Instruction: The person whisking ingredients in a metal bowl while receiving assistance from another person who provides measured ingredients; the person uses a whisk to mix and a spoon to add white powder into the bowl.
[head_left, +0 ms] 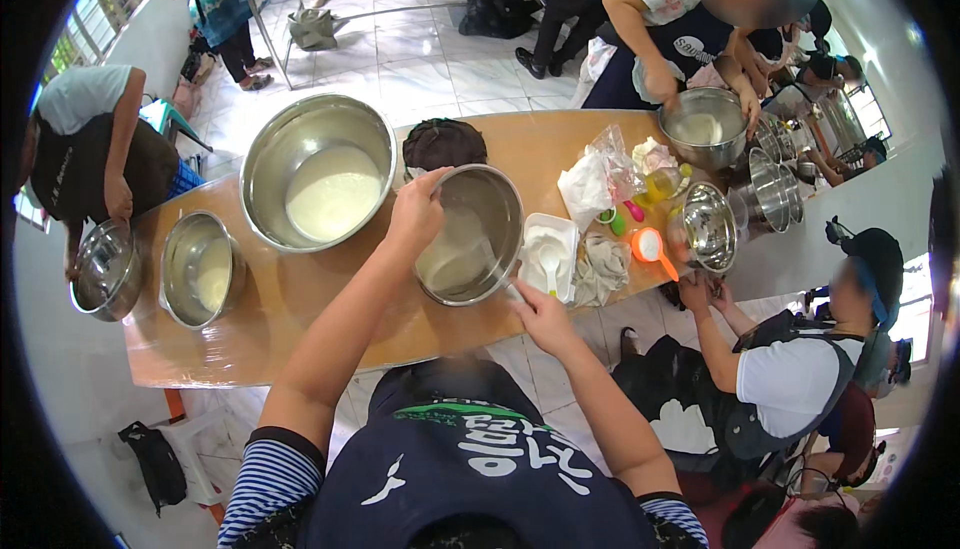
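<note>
My left hand [418, 211] is closed on the rim of a deep steel mixing bowl [505, 211], which is tilted on the table in front of me. A pale, thin mixture coats the bottom of the bowl. In my right hand [546, 317] is the handle of a spatula [488, 257], its pale blade reaching over the near right side of the bowl's inside. Left of these stands a large steel basin [270, 199] with creamy white batter [335, 189] in it. Farther left is a smaller steel bowl [175, 269] with some of the same pale mixture.
Right of my bowl are a white tray [562, 227] with a spoon, a crumpled cloth [603, 267], plastic bags [583, 189] and an orange measuring cup [648, 245]. A dark bag [445, 142] lies behind. Co-workers handle bowls at the table's left end, far right and right side.
</note>
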`<act>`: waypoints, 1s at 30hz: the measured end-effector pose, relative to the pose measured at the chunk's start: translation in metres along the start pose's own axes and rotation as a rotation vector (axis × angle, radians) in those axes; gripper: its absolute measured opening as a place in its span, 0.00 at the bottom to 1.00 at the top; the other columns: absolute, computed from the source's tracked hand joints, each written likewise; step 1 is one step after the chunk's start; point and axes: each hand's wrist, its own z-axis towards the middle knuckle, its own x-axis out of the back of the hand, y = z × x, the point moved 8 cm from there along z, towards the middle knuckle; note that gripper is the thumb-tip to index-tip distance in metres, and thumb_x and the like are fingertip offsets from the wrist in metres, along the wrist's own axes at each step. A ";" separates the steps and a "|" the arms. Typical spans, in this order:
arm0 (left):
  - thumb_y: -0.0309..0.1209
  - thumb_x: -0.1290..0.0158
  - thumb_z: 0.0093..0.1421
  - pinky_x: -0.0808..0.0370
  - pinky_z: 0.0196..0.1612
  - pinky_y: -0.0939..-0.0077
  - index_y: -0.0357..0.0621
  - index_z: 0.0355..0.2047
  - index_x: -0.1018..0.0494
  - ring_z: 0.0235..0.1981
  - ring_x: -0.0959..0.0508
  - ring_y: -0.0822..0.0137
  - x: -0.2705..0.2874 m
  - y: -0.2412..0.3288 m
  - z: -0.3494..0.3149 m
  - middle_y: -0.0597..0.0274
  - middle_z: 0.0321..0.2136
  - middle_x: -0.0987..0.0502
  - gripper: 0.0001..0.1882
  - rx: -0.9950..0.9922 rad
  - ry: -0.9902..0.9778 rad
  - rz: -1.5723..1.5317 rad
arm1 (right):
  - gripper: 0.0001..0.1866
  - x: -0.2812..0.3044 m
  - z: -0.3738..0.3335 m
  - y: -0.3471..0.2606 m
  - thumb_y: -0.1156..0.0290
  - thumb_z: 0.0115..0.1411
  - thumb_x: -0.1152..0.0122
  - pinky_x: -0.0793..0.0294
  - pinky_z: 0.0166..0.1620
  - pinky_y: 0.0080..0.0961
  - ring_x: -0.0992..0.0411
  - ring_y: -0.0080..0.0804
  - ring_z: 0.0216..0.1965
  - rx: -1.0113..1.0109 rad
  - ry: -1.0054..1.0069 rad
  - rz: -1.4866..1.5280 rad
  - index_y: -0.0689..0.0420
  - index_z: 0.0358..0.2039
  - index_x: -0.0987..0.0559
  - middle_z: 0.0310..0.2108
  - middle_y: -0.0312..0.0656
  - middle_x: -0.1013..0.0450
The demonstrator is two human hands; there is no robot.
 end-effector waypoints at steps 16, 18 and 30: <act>0.18 0.57 0.50 0.31 0.40 0.63 0.43 0.42 0.29 0.36 0.26 0.50 0.004 0.006 -0.010 0.47 0.33 0.26 0.18 -0.066 0.069 0.065 | 0.20 -0.016 0.002 0.012 0.66 0.55 0.47 0.34 0.22 0.20 0.35 0.23 0.16 -0.152 -0.130 -0.110 0.55 0.49 0.30 0.19 0.38 0.31; 0.18 0.57 0.50 0.31 0.39 0.64 0.43 0.42 0.29 0.36 0.26 0.50 0.006 0.002 -0.005 0.47 0.33 0.26 0.18 -0.062 0.082 0.067 | 0.20 -0.016 0.001 0.003 0.65 0.54 0.48 0.33 0.26 0.24 0.32 0.28 0.20 -0.175 -0.211 0.009 0.56 0.48 0.30 0.21 0.43 0.30; 0.18 0.57 0.49 0.31 0.40 0.65 0.44 0.42 0.29 0.36 0.26 0.51 -0.002 -0.001 -0.002 0.46 0.33 0.26 0.19 -0.026 0.033 0.025 | 0.20 -0.010 -0.001 0.007 0.64 0.54 0.49 0.32 0.37 0.33 0.29 0.46 0.33 0.036 -0.029 -0.119 0.55 0.48 0.31 0.29 0.53 0.28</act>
